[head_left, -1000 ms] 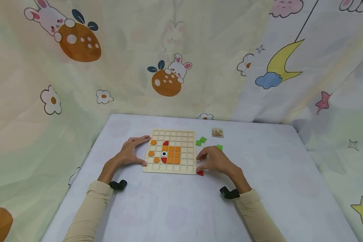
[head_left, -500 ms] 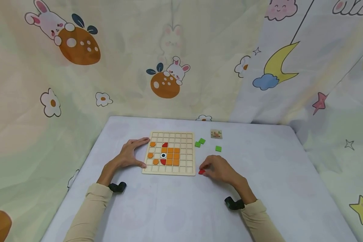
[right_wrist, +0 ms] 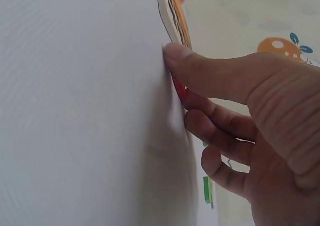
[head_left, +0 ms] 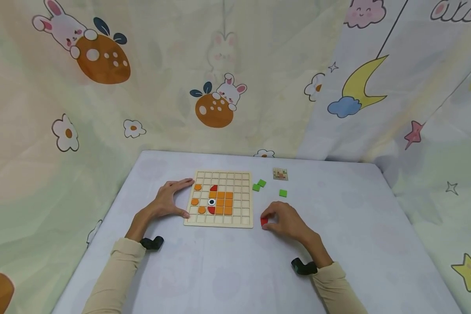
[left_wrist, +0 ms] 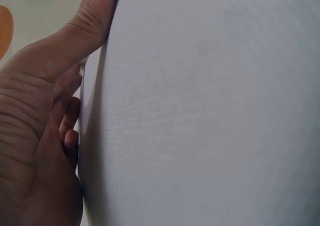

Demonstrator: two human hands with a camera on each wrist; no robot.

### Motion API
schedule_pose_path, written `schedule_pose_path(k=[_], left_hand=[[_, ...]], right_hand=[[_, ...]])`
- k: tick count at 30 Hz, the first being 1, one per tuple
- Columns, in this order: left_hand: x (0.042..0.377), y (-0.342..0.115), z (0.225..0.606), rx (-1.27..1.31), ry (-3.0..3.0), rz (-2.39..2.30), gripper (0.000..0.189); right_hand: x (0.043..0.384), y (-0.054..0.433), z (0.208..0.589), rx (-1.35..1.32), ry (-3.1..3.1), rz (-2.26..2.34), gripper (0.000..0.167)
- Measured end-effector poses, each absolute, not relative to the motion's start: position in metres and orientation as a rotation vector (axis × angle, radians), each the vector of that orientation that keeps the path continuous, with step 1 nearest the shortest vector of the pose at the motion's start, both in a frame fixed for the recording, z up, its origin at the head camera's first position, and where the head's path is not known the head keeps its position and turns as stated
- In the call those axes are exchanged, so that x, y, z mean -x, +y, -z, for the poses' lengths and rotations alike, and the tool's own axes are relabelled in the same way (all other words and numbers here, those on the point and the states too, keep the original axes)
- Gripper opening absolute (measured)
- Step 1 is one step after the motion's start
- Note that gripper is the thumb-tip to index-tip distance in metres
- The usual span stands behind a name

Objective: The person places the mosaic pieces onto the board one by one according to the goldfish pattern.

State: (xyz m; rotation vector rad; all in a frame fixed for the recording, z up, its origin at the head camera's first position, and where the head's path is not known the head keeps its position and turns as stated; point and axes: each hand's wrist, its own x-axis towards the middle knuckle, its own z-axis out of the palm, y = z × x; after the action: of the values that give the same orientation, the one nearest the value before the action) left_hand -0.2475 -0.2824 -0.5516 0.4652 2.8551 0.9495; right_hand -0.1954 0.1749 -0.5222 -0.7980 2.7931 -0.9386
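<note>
A square wooden grid board (head_left: 243, 213) lies on the table, bearing orange square tiles (head_left: 224, 203), several round orange pieces (head_left: 195, 202), two red curved tiles (head_left: 211, 210) and a white piece with an eye (head_left: 212, 202). My left hand (head_left: 166, 200) touches the board's left edge, thumb and fingers spread apart. Right of the board, my right hand (head_left: 286, 220) pinches a small red tile (head_left: 264, 221) between thumb and fingers, low over the cloth. In the right wrist view the red tile (right_wrist: 179, 87) is partly hidden by the thumb.
Several green square tiles (head_left: 261, 183) lie right of the board, one of them (head_left: 283, 193) apart. Behind them sits a small patterned card (head_left: 280, 174). White cloth (head_left: 227, 266) covers the table, and a printed fabric backdrop (head_left: 161, 87) rises behind it.
My right hand has drawn back slightly from the board's edge and taken the red tile, which now stands more upright between thumb and fingers. The left hand stays at the board.
</note>
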Motion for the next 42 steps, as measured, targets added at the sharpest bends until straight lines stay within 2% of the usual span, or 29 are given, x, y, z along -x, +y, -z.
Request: schedule_pose_path(k=[10,21,30,42], left_hand=[[0.247,-0.282,0.55,-0.454,2.849,-0.955,0.122],[0.248,-0.285,0.55,-0.448,2.854,-0.948,0.122],[0.247,-0.284,0.552,-0.468,2.844,-0.948,0.123],[0.247,-0.283,0.549,-0.456,2.842,-0.936,0.122]], right_hand=[[0.203,0.17,0.524,0.876,2.805,0.964,0.02],[0.227,0.135,0.525,0.97,2.795,1.1,0.023],[0.231,0.112,0.53,0.987,2.764,1.091,0.011],[0.227,0.114,0.527,0.935,2.763,1.034,0.017]])
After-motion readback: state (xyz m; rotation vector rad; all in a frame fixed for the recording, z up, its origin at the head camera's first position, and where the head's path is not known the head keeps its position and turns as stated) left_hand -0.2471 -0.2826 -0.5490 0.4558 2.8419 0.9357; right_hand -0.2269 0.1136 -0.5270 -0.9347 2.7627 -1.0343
